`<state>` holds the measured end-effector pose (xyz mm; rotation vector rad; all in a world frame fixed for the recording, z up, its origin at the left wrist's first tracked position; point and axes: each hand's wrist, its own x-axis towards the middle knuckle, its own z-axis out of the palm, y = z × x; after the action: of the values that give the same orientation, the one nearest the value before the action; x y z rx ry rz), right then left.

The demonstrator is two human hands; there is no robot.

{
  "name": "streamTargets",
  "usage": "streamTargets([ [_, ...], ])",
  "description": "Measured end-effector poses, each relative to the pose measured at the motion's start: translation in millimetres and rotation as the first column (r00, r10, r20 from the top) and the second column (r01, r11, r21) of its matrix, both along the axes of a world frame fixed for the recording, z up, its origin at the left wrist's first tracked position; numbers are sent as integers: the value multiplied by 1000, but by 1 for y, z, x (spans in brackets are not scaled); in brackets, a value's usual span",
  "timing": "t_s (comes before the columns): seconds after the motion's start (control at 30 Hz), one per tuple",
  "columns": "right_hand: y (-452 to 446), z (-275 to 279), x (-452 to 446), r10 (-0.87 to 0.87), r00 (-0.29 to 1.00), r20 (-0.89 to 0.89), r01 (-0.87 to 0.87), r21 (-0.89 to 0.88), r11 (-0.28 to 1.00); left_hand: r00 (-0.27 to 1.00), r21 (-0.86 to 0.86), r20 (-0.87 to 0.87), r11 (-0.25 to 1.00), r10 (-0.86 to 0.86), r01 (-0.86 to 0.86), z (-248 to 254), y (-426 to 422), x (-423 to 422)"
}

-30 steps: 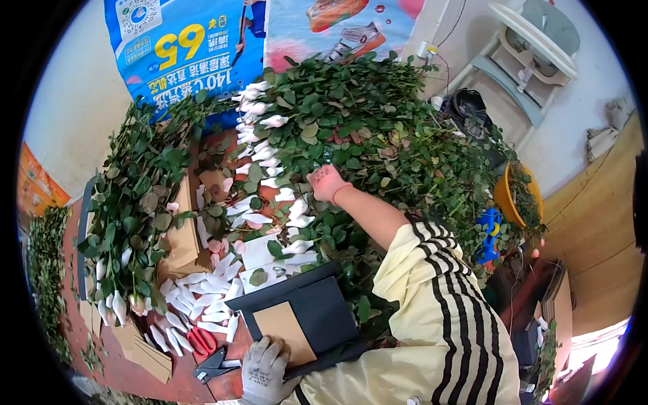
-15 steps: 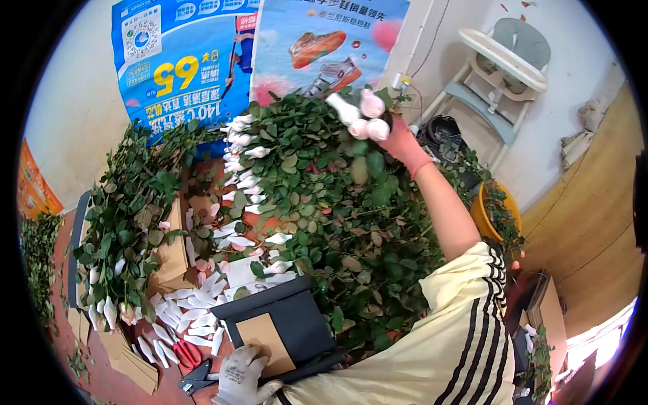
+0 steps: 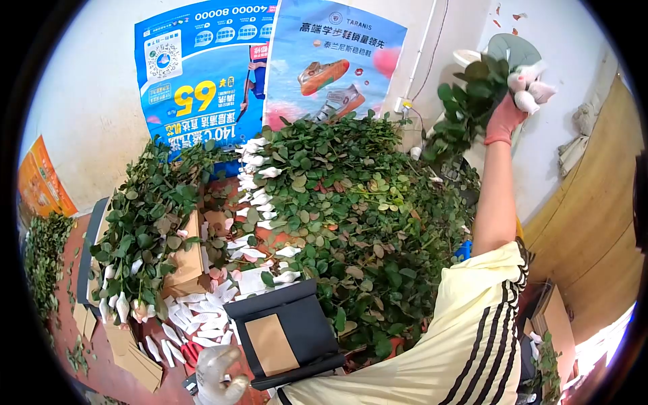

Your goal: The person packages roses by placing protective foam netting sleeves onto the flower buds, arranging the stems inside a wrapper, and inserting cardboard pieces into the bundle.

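My right hand (image 3: 505, 120), in a pink glove, is raised at the upper right, closed around a bunch of leafy rose stems (image 3: 466, 108). The bunch's flower heads (image 3: 530, 89) wear white net sleeves. Low in the view, my left hand (image 3: 221, 375), in a pale glove, has its fingers half curled and the thumb apart, with nothing visible between them. It is just left of a black sheet with raised edges (image 3: 307, 324), on which lies a brown cardboard piece (image 3: 271, 344). Red-handled scissors (image 3: 192, 352) and a partly hidden black tool (image 3: 190, 385) are beside this hand.
A large heap of leafy rose stems (image 3: 378, 229) fills the middle, white-sleeved heads (image 3: 255, 177) along its left side. Another leafy pile (image 3: 145, 223) is at left. Loose white sleeves (image 3: 202, 317) and cardboard strips (image 3: 131, 354) lie in front. A high chair (image 3: 516, 50) stands behind my right hand.
My right hand has moved up and right, lifting the bunch away from the heap. My left hand has come off the cardboard and moved slightly left and down. The view has shifted somewhat.
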<state>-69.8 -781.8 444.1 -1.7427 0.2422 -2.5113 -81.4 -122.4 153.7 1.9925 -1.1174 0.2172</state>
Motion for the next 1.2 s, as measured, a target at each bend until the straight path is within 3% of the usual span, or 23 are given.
streamTargets([
  [0.07,61,5,2,61,997,-46,-65,-92,994,990,-131,-114,987,77,-92,12,-7,0],
  [0.1,94,-6,5,162,979,-124,-174,-94,980,992,-112,-102,990,74,-86,16,-6,6],
  [0.13,129,-20,10,332,918,-217,-348,-37,937,994,-200,-78,976,71,-86,24,-19,12],
  [0.17,161,-40,16,537,793,-287,-541,74,838,990,-141,-81,982,116,-127,46,-34,12],
  [0.2,192,-63,22,845,453,-285,-798,293,527,991,-224,-121,971,63,-89,64,-51,14],
  [0.23,220,-85,28,990,20,-140,-867,490,87,994,-241,-88,967,60,-79,69,-64,19],
  [0.27,243,-107,31,963,-270,13,-771,595,-225,997,-263,-78,965,4,-24,80,-77,24],
  [0.3,269,-128,28,947,-320,9,-729,636,-252,1000,-292,13,956,-23,25,86,-91,27],
  [0.37,318,-166,4,936,114,-332,-790,540,288,998,-355,46,933,-52,65,103,-115,34],
  [0.43,345,-185,1,967,-44,-251,-740,658,137,995,-487,86,868,-56,91,111,-136,33],
  [0.47,355,-197,5,960,-279,7,-686,698,-204,991,-525,132,846,-24,90,115,-145,33],
  [0.53,367,-213,16,630,-616,472,-373,530,-762,987,-500,112,852,-114,155,121,-150,36],
  [0.6,370,-221,13,364,-676,641,-153,361,-920,991,-463,118,879,-65,113,123,-147,32],
  [0.67,369,-223,7,630,-598,496,-325,568,-756,988,-451,108,881,-108,146,120,-141,33],
  [0.7,368,-223,5,738,-542,402,-404,646,-648,978,-517,183,836,-101,183,111,-140,34],
  [0.77,364,-222,8,925,-375,-67,-595,782,-185,979,-477,119,855,-166,203,103,-133,35],
  [0.87,370,-231,4,948,-313,63,-484,848,-216,971,-471,38,853,-235,225,91,-132,35],
  [0.93,362,-250,6,952,-303,-36,-586,795,-156,962,-538,132,798,-238,271,82,-134,36],
  [1.07,359,-261,7,939,-324,-114,-638,759,-128,965,-500,37,831,-261,244,80,-131,34],
  [1.1,358,-267,10,933,-328,-147,-662,740,-116,964,-584,76,772,-254,249,80,-133,33],
  [1.13,361,-268,14,946,-319,59,-548,803,-235,965,-583,72,775,-251,245,79,-136,34],
  [1.2,357,-262,9,933,-299,200,-421,850,-317,904,-601,404,703,-143,380,75,-142,35],
])
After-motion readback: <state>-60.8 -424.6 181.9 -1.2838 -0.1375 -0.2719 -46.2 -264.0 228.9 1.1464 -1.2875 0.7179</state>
